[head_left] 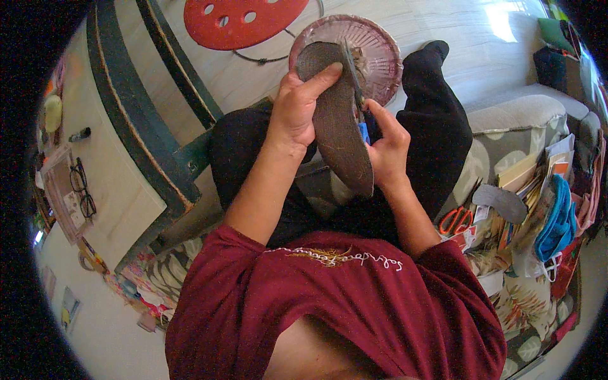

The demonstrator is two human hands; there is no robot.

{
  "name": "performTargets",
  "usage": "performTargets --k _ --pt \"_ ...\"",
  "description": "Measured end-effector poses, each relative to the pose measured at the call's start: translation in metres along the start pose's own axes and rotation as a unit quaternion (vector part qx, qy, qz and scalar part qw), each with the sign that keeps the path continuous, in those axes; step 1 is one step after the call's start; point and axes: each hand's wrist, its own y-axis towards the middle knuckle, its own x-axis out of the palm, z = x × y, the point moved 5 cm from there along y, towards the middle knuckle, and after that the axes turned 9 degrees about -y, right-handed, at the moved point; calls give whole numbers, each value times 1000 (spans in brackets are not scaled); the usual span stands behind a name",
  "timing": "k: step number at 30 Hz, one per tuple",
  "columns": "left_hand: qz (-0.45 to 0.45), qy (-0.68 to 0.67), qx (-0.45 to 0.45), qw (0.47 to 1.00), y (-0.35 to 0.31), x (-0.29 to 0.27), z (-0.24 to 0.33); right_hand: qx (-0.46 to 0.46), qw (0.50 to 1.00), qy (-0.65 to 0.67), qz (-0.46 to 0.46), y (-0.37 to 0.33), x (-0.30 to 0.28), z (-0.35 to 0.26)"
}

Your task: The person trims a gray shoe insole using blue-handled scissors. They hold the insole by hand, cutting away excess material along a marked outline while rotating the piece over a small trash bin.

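A grey-brown shoe insole (341, 123) is held up over my lap, its wide rounded end pointing away from me. My left hand (294, 107) closes on its left edge, the thumb pressed flat on the upper face. In my right hand (389, 145) is a pair of scissors (353, 75) with some blue on the handle. The blades lie along the insole's right edge and point away from me; whether they are parted I cannot tell. Under the insole's far end stands a round pinkish basket (391, 57) with a few scraps inside.
Left of me stands a dark-framed table (130, 183) with eyeglasses (81, 190) on it. A red round stool (244, 22) is ahead. On the sofa (519, 117) at right lie orange-handled scissors (456, 220), a grey insole-shaped piece (500, 202), papers and a blue cloth (557, 218).
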Motion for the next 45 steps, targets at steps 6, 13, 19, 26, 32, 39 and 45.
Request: performTargets --k 6,13,19,26,32,39,45 --pt "7 15 9 1000 2 -3 0 -29 999 4 37 -3 3 2" --pt "8 14 17 1000 4 -5 -2 -24 999 12 36 -5 3 1" --pt "14 16 16 1000 5 -10 -5 -27 999 8 39 -6 5 4" --pt "23 16 -9 1000 8 -16 -9 16 1000 4 -5 -8 9 10" --pt "53 62 16 997 5 -10 0 146 962 209 -93 2 15 11" --pt "32 105 23 994 5 -9 5 155 958 216 -112 -1 17 14" --pt "-50 170 -55 983 -1 2 1 268 886 360 -115 4 9 16"
